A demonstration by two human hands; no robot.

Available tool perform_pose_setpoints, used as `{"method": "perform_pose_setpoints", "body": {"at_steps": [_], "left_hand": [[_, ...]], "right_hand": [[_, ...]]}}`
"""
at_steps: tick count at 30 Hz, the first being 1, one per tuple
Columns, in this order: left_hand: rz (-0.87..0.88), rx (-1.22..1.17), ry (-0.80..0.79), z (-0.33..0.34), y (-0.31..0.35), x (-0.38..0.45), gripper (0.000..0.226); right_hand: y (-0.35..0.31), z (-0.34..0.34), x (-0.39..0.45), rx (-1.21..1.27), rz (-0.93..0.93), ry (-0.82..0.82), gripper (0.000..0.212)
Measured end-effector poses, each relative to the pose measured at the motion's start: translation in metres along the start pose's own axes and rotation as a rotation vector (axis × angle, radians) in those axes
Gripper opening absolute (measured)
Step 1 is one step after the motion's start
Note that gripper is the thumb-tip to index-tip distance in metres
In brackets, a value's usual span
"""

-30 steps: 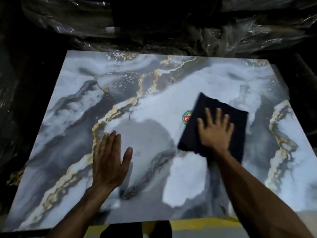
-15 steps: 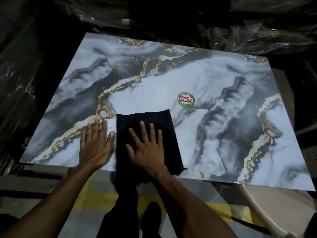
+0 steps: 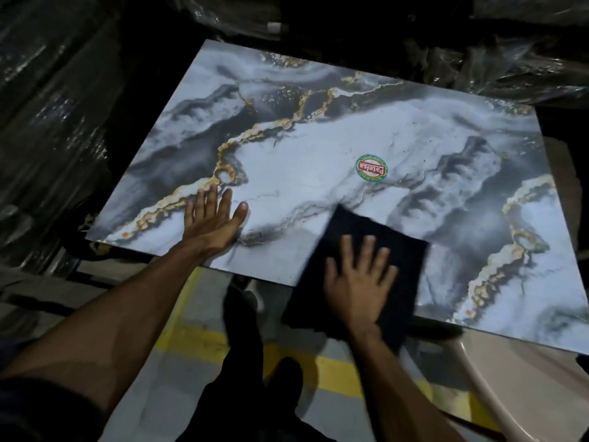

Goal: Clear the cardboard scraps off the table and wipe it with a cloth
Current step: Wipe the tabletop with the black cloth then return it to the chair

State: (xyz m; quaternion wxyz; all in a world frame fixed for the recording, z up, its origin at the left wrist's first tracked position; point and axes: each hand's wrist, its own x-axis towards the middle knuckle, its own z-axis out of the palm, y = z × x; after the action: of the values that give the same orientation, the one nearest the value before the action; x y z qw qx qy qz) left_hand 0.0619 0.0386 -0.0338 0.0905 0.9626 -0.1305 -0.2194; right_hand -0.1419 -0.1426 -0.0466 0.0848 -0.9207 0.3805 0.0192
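Marble-patterned in grey, white and gold, the table (image 3: 318, 148) fills the view, with black plastic wrapping (image 3: 510, 49) behind it at twelve o'clock. A round red-and-green sticker (image 3: 371, 168) near the middle reads "Patelsa", upside down. At five o'clock the right hand (image 3: 358, 282), fingers spread flat and grasping nothing, presses a black cloth (image 3: 395, 250) over the near edge. At eight o'clock the left hand (image 3: 212, 218) rests flat and empty on the table.
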Motion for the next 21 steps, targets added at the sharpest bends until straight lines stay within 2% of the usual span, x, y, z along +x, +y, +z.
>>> {"method": "perform_pose_setpoints", "body": {"at_steps": [3,5,7,10,12,14,16,18,21], "left_hand": [[-0.004,-0.028,-0.024,-0.002,0.0,0.0,0.068],[-0.005,-0.051,-0.011,-0.001,0.0,0.003,0.067],[0.026,-0.043,0.028,0.002,-0.001,0.004,0.067],[0.163,0.064,0.148,-0.013,-0.015,0.003,0.085],[0.245,0.007,0.228,-0.033,-0.025,0.007,0.087],[0.287,-0.232,0.25,-0.052,-0.04,0.023,0.069],[0.276,-0.418,0.242,-0.063,-0.059,0.044,0.054],[0.211,-0.475,0.236,-0.073,-0.087,0.063,0.056],[0.036,-0.455,0.287,-0.09,-0.128,0.086,0.043]], "right_hand": [[-0.054,0.012,-0.014,-0.023,-0.358,-0.039,0.059],[-0.048,0.011,0.004,-0.052,-0.437,-0.077,0.061],[-0.015,0.003,0.027,-0.102,-0.284,-0.082,0.065],[0.039,-0.015,0.052,-0.068,0.106,-0.072,0.069],[0.035,-0.018,0.056,-0.03,0.238,-0.101,0.063],[-0.014,-0.007,0.053,-0.03,0.203,-0.059,0.061],[-0.088,0.01,0.045,-0.051,0.005,-0.003,0.063],[-0.171,0.031,0.033,-0.038,-0.19,0.01,0.063],[-0.283,0.05,0.009,0.043,-0.396,0.014,0.061]]}}
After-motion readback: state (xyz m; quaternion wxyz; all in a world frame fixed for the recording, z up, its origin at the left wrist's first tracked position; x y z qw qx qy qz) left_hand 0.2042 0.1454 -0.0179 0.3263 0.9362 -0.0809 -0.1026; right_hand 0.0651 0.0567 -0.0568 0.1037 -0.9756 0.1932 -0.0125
